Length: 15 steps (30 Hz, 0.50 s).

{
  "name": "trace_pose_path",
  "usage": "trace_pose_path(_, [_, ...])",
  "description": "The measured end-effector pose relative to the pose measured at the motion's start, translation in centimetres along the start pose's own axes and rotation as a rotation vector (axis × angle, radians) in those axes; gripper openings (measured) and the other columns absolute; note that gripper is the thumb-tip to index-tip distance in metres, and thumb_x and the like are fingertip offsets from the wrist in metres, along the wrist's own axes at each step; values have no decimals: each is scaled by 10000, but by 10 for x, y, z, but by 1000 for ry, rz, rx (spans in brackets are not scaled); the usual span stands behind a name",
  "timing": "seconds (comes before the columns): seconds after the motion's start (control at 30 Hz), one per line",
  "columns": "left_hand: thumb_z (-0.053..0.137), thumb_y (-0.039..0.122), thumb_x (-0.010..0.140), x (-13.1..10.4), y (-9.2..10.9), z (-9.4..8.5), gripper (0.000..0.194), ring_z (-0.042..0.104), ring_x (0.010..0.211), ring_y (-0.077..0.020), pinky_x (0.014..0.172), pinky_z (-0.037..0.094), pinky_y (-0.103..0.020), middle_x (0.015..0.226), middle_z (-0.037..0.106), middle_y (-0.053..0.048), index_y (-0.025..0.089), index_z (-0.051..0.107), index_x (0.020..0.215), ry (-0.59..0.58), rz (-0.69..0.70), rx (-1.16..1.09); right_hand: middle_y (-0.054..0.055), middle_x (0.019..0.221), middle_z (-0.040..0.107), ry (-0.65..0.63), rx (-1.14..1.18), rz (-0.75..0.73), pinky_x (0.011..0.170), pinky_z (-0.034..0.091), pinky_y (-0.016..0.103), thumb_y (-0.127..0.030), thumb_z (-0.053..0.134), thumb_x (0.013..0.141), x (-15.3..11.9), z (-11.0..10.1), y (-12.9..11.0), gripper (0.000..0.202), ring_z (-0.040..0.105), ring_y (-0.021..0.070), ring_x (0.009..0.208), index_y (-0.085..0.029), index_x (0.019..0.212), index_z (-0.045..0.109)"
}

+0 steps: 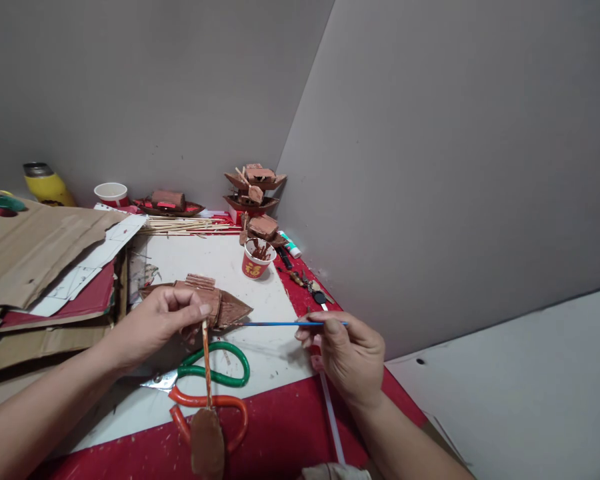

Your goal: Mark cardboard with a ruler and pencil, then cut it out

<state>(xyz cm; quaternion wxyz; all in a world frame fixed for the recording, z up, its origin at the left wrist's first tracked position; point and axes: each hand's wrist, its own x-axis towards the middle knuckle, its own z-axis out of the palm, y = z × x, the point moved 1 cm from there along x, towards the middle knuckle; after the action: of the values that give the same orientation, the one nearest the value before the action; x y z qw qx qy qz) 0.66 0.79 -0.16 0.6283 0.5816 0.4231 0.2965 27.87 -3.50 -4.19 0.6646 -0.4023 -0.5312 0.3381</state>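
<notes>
My left hand (180, 313) pinches the top end of a small paddle (207, 440), whose stick is streaked brown and whose wide brown blade hangs downward. In my right hand (347, 353) is a thin blue brush (275, 324), held level, its tip pointing left toward the boat's pointed end. Behind my left hand a brown model boat (235, 308) with a ribbed cover lies on the white board (200, 253); my fingers partly hide it. Scissors (220, 375) with green and orange handles lie beneath the paddle. Farther back stands a paper cup (256, 267) smeared brown inside.
Cardboard sheets (45, 247) are piled at the left. Along the back are a yellow bottle (47, 185), a white cup (111, 193), thin sticks (185, 227) and more model boats (255, 200). Keys (317, 292) and a glue tube (291, 245) lie by the right wall.
</notes>
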Motion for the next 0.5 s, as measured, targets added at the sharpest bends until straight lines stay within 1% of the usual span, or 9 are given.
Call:
trace_pose_path(0.1, [680,558,763,0,1,0,433,424,539,-102,568,341,-238,557,519,34,173,554,609,-2,3,-3,45,637,723,7,-37,-11,431,542,245,-366,690,866,1,2,-2,184,669,164,518,-197,848,760])
trace_pose_path(0.27, [674,557,763,0,3,1,431,411,542,-101,553,314,-233,553,507,36,168,569,608,9,15,24,31,616,713,50,-31,-51,426,524,212,-359,695,864,2,-1,0,168,650,139,497,-205,848,761])
trace_pose_path(0.4, [667,554,777,1,2,1,432,402,539,-97,555,317,-233,557,504,38,166,569,615,-2,7,17,35,600,714,-11,-39,-3,387,509,211,-380,679,872,2,-1,-1,207,639,141,452,-194,829,760])
trace_pose_path(0.5, [671,556,774,0,2,1,434,406,540,-97,556,322,-233,558,508,39,168,561,614,4,6,13,46,608,719,-63,-65,3,407,540,231,-352,682,871,0,1,-4,188,672,167,488,-187,831,762])
